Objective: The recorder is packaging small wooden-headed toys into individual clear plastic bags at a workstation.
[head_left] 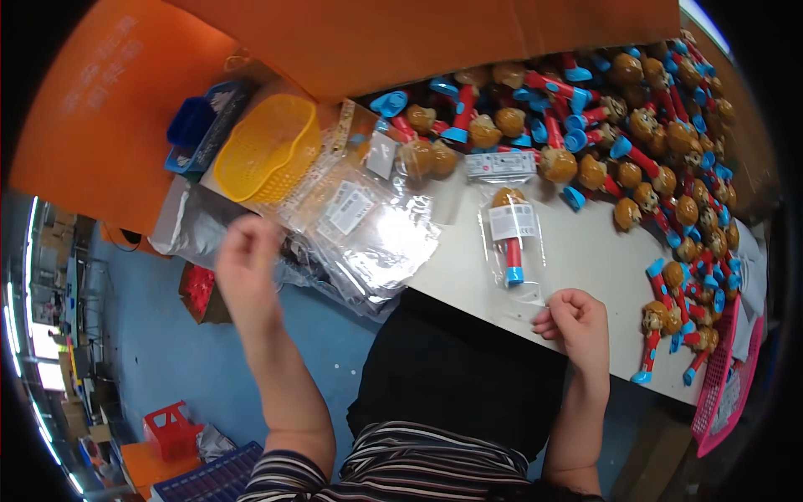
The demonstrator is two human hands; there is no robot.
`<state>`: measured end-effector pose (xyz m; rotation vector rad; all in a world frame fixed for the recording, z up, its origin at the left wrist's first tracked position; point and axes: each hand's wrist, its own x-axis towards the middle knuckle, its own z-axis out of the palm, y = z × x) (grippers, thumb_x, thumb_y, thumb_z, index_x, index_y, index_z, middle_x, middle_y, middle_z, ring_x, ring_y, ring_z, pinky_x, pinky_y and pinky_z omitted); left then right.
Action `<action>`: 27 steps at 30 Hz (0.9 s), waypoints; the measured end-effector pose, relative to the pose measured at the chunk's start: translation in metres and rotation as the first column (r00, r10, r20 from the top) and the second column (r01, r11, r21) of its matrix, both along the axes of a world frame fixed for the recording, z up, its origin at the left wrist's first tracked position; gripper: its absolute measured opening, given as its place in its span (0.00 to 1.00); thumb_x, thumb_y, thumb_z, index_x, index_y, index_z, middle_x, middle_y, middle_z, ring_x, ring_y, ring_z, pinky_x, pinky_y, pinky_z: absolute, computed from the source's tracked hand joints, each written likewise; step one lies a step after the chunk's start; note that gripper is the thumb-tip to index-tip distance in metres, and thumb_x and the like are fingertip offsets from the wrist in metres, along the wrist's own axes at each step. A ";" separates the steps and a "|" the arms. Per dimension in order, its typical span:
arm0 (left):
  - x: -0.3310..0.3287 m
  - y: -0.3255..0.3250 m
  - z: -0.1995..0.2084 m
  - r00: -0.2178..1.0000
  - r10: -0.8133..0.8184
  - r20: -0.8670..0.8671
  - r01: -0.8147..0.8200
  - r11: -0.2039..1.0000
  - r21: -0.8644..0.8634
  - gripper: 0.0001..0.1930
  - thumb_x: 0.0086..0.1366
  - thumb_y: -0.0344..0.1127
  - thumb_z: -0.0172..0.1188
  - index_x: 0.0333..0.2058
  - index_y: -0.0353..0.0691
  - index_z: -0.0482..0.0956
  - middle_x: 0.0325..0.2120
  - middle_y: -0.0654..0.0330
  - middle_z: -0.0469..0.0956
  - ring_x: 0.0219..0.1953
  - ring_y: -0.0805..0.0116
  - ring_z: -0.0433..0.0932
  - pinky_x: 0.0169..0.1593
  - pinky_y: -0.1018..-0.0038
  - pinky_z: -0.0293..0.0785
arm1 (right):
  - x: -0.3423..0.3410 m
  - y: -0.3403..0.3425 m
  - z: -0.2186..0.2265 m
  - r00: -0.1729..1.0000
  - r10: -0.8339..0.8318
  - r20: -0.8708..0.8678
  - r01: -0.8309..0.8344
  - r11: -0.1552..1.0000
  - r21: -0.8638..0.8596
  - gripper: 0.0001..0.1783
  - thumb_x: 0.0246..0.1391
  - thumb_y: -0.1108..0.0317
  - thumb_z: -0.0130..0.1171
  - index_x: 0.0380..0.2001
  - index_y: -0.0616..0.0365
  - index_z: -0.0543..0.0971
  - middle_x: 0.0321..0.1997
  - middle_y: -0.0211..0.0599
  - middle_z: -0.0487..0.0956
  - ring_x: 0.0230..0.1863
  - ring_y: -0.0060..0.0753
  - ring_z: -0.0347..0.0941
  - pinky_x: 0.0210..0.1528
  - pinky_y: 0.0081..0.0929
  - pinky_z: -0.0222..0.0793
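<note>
A clear plastic bag (490, 224) lies on the white table in front of me, with one toy in it. The toy has a brown round head, a red handle (513, 252) and a blue base. A printed white label (512, 222) covers its middle, and a printed header tops the bag. My right hand (577, 325) pinches the bag's near corner at the table edge. My left hand (249, 255) is raised past the table's left side, below the yellow basket. Its fingers are curled together and slightly blurred; what they hold, if anything, is hidden.
Many loose toys (644, 125) are heaped at the back and right. Flat clear bags (355, 222) lie left of the bagged toy, beside a yellow basket (269, 149) and a blue bin (194, 121). Orange board (452, 42) stands behind. A pink basket (729, 376) is at right.
</note>
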<state>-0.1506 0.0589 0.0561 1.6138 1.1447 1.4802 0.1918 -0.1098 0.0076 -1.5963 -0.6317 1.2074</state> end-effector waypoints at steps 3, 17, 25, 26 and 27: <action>-0.019 0.065 0.046 0.939 0.293 -0.183 -0.280 0.956 0.093 0.11 0.69 0.35 0.57 0.35 0.31 0.81 0.27 0.67 0.73 0.31 0.81 0.68 0.36 0.85 0.61 | 0.006 -0.005 -0.005 1.000 0.012 0.020 -0.012 1.000 -0.018 0.09 0.63 0.69 0.54 0.33 0.65 0.77 0.26 0.38 0.82 0.27 0.22 0.79 0.31 0.16 0.74; 0.064 0.027 0.000 0.775 -0.076 -0.627 0.372 0.857 0.357 0.21 0.54 0.27 0.67 0.48 0.35 0.78 0.46 0.52 0.80 0.50 0.54 0.78 0.53 0.64 0.72 | 0.006 -0.014 -0.003 0.998 0.053 0.032 -0.055 0.996 0.069 0.07 0.62 0.71 0.56 0.37 0.65 0.78 0.29 0.35 0.81 0.31 0.19 0.78 0.33 0.18 0.73; 0.128 -0.055 -0.069 0.560 -0.500 -0.661 0.763 0.621 0.178 0.28 0.53 0.27 0.67 0.55 0.42 0.74 0.57 0.47 0.70 0.58 0.43 0.72 0.57 0.57 0.71 | 0.023 -0.008 0.000 0.389 0.031 0.921 -0.415 0.898 0.144 0.16 0.49 0.77 0.65 0.43 0.56 0.79 0.43 0.41 0.81 0.36 0.36 0.79 0.36 0.25 0.77; 0.130 -0.057 -0.071 0.558 -0.530 -0.638 0.767 0.622 0.154 0.28 0.52 0.28 0.67 0.55 0.42 0.74 0.57 0.47 0.70 0.58 0.44 0.72 0.57 0.57 0.71 | 0.024 -0.006 -0.001 0.239 -0.026 0.971 -0.527 0.836 0.152 0.18 0.46 0.77 0.67 0.43 0.54 0.79 0.48 0.41 0.80 0.38 0.40 0.79 0.37 0.28 0.77; 0.131 -0.060 -0.073 0.555 -0.559 -0.615 0.771 0.623 0.130 0.28 0.52 0.29 0.68 0.54 0.41 0.74 0.57 0.47 0.70 0.58 0.45 0.72 0.57 0.57 0.71 | 0.026 -0.004 -0.001 0.237 -0.025 0.971 -0.526 0.837 0.150 0.18 0.46 0.77 0.67 0.43 0.54 0.79 0.48 0.41 0.80 0.38 0.40 0.79 0.37 0.28 0.77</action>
